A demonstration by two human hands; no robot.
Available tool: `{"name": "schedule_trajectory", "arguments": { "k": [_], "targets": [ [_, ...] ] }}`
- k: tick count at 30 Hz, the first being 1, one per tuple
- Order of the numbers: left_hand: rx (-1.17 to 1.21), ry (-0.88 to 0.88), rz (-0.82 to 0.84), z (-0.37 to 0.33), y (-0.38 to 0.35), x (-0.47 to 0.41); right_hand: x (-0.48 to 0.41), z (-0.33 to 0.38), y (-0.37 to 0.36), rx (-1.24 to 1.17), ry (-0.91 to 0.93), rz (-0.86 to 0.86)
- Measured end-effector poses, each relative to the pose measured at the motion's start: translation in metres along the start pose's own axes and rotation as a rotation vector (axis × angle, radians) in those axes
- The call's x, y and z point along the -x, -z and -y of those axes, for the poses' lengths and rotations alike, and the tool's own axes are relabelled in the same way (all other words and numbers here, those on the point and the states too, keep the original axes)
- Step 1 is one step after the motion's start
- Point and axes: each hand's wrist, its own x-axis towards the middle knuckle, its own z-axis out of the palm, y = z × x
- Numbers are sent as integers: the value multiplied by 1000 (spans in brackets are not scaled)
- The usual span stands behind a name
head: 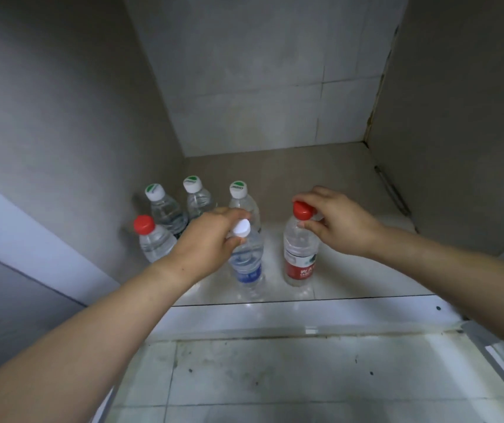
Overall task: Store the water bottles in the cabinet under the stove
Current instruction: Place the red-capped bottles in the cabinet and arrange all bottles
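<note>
Inside the open cabinet (pixel 305 175) several water bottles stand upright on its floor. My left hand (pixel 211 242) grips the neck of a blue-label bottle with a white cap (pixel 246 264) near the front edge. My right hand (pixel 333 221) pinches the neck of a red-label bottle with a red cap (pixel 301 254), standing just right of it. Behind them, three bottles with green-and-white caps (pixel 165 209) (pixel 197 198) (pixel 240 193) line the back left. A red-capped bottle (pixel 153 239) stands at the left wall, partly hidden by my left forearm.
The cabinet's left wall (pixel 76 117), right wall (pixel 458 132) and tiled back (pixel 259 87) enclose the space. The right half of the cabinet floor (pixel 351 184) holds no bottles. A white sill (pixel 305 312) and dirty floor tiles (pixel 275 377) lie in front.
</note>
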Motion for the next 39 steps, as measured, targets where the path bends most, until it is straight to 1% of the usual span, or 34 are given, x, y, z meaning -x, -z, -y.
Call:
{"name": "schedule_trajectory", "arguments": {
  "k": [7,11,14,19,25,29,33,35,37,39],
  "targets": [
    [-67,132,-53,50,25,22,-31,42,-23,-19,80,32],
    [-60,146,-53,66,31,27,-46,57,-35,-32,109,37],
    [-11,160,-66,72,35,34,-58,68,-44,-27,145,51],
    [49,191,-49,72,38,48,-73,83,-60,-54,149,73],
    [19,214,-23,73,40,59,-91,96,-75,-28,167,108],
    [10,206,-29,70,40,61,-88,88,-71,-44,166,98],
    [48,169,-36,61,38,60,-61,67,-62,-82,184,106],
    [73,152,-41,56,35,59,-43,48,-63,-97,139,113],
    [95,136,-49,48,28,56,-25,23,-72,-32,67,173],
    [107,110,-53,38,18,52,-5,-2,-87,47,-21,283]
  ]
}}
